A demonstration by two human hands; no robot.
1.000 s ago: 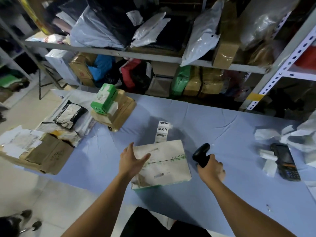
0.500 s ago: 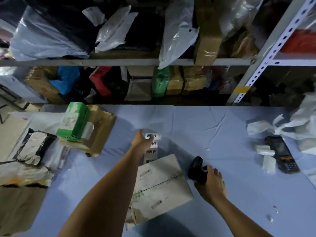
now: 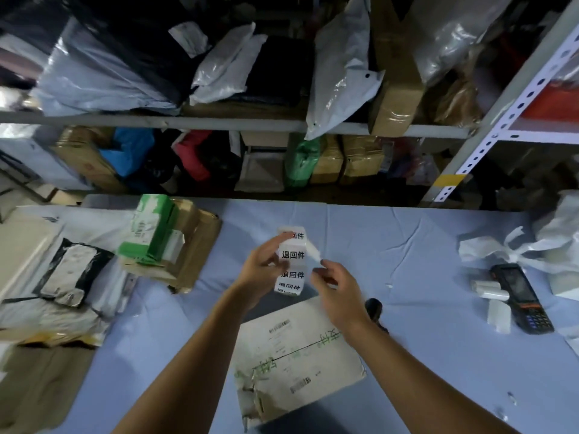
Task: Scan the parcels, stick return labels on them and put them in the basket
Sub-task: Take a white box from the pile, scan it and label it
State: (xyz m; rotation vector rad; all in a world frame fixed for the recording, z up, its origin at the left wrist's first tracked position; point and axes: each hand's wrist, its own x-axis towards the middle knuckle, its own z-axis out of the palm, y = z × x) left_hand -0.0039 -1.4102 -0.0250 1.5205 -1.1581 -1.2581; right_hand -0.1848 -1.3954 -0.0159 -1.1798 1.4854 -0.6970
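Observation:
A strip of white return labels (image 3: 294,255) with black print is held up above the blue table (image 3: 423,242). My left hand (image 3: 261,270) grips the strip's left edge. My right hand (image 3: 336,283) pinches a label's corner (image 3: 314,252) at the strip's right edge, where it curls away. Below my hands lies a pale cardboard parcel (image 3: 297,355) with green tape and barcodes, torn at its near left corner. The black scanner (image 3: 375,308) lies on the table just right of my right wrist, partly hidden by it.
A green box (image 3: 150,230) sits on brown cartons at the left, beside a black-and-white mailer (image 3: 70,270). A black handheld terminal (image 3: 521,299) and white paper scraps lie at the right. Metal shelves (image 3: 219,122) packed with parcels stand behind the table.
My right hand let go of the scanner and came up to the label strip. My left hand lifted the strip off the table. The scanner now lies on the table.

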